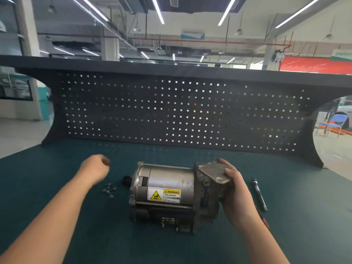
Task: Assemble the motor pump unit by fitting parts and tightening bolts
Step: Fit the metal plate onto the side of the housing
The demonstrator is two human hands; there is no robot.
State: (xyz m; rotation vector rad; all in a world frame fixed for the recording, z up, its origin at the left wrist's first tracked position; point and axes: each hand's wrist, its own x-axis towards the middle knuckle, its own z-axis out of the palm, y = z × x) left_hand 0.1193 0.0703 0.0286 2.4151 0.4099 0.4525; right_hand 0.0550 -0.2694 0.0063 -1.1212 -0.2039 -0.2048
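Note:
A silver motor pump unit (167, 189) lies on its side on the green bench mat, with a yellow warning label facing me. My right hand (235, 191) grips its grey pump end, fingers over a flat metal cover plate (213, 173) set on top. My left hand (95, 166) hovers above the mat to the left of the motor, fingers curled; a small dark thing shows at its fingertips, too blurred to name. Several loose bolts (109, 189) lie on the mat just left of the motor, beside a black cap (126, 180) at the motor's left end.
A black screwdriver-like tool (259, 194) lies on the mat right of my right hand. A dark pegboard (171, 111) stands along the back of the bench. A blue chair (333, 124) stands on the floor at far right.

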